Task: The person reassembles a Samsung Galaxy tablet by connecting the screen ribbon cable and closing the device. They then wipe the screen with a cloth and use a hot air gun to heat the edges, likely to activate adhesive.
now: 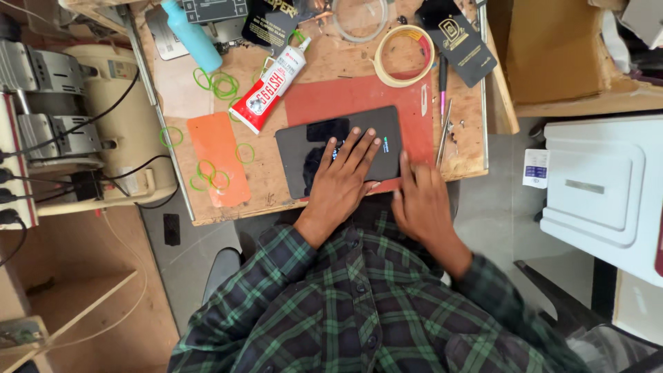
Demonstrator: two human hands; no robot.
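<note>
The left hand [343, 181] lies flat on the dark tablet [338, 148], fingers spread and pointing away from the person's body, palm over the tablet's near half; it pinches nothing, only presses down; the right hand [423, 197] rests open just beside it, at the tablet's near right corner, fingers loosely together and touching the red mat [359, 97] there, the image slightly blurred so I cannot tell whether a fingertip catches the tablet's edge.

The tablet sits directly under the left hand and just to the left of the right hand; its long axis runs crosswise to both forearms, side to side along the bench [324, 62]; the left hand is plainly the nearer, being on it already.

The near edge of the bench lies right under the wrists, so there is little room toward the body; beyond the fingertips the red mat is open for a stretch, then a roll of tape [382, 63]; out past the right hand lie a pen [443, 79] and tweezers [444, 135], close to the bench's right edge; off to the left of the left hand a glue tube [271, 88], an orange pad [217, 157] and loose green rubber bands [221, 84] crowd that side.
</note>
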